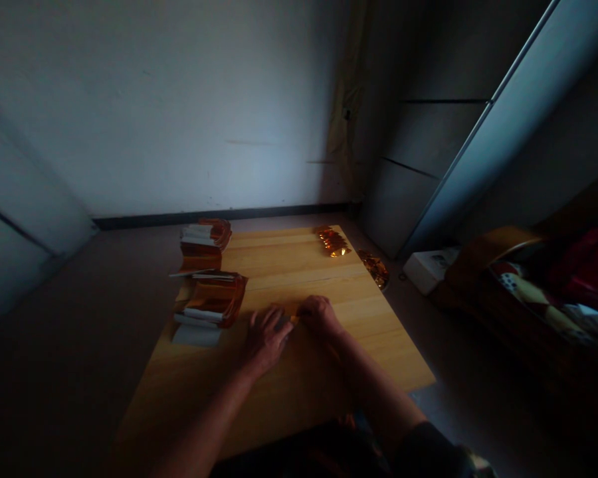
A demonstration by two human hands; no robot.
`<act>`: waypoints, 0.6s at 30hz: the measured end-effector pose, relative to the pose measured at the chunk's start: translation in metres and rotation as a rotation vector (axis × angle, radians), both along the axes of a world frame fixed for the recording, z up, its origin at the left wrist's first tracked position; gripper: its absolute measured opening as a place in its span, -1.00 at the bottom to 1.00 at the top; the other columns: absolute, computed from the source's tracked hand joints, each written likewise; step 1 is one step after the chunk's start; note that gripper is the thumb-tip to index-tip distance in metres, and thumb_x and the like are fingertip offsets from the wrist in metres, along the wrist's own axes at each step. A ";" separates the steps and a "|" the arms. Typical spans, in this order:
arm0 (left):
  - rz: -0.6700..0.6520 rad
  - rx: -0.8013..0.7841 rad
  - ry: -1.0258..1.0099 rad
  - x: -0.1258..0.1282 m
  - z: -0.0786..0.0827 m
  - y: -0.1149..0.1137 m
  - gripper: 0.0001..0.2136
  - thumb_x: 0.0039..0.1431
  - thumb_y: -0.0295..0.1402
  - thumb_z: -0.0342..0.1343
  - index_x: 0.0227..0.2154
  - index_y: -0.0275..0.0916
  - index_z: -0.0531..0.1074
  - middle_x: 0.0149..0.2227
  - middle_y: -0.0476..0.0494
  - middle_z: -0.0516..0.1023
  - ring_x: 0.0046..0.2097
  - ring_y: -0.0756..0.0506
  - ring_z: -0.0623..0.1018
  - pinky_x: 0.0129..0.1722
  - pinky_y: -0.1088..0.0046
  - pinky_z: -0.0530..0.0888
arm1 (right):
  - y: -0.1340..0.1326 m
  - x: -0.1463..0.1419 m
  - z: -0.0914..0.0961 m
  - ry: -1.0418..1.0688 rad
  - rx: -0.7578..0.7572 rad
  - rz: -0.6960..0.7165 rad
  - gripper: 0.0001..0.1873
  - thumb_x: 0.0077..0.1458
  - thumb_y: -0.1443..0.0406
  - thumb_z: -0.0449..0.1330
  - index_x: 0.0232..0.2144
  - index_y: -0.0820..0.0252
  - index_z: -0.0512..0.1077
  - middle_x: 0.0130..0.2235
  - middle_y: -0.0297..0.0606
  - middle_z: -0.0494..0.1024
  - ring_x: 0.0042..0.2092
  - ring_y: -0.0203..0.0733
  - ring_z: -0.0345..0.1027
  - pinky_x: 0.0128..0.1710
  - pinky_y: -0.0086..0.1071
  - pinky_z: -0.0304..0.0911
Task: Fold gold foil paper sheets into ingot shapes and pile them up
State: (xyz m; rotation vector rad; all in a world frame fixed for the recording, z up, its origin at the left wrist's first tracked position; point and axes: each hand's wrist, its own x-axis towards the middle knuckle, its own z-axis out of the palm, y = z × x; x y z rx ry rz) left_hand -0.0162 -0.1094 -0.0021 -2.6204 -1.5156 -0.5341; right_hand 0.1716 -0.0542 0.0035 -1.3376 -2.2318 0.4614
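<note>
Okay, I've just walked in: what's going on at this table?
A person is working at a pale wooden table with both bare hands. Their left hand and right hand meet around a small gold-orange foil piece. Two stacks of gold foil strips sit to the left, and crumpled gold foil bundles lie at the far edge.
</note>
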 end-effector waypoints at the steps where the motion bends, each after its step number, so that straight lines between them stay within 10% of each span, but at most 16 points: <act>1: -0.002 -0.004 0.006 0.000 0.001 0.000 -0.75 0.12 -0.47 -0.02 -0.20 -0.06 0.45 0.10 -0.22 0.38 0.16 -0.26 0.31 0.08 -0.12 0.17 | 0.000 0.000 -0.001 -0.008 0.000 -0.001 -0.85 -0.03 0.42 0.19 -0.43 0.14 0.55 -0.35 -0.29 0.54 -0.25 -0.23 0.35 -0.15 -0.39 0.13; 18: -0.044 -0.022 -0.003 -0.005 0.002 0.000 -0.76 0.14 -0.45 -0.02 -0.20 -0.07 0.46 0.11 -0.22 0.36 0.17 -0.25 0.29 0.09 -0.10 0.19 | -0.001 -0.001 0.006 -0.082 -0.028 -0.004 -0.92 -0.05 0.29 0.27 -0.42 0.15 0.52 -0.35 -0.29 0.51 -0.25 -0.23 0.33 -0.19 -0.40 0.10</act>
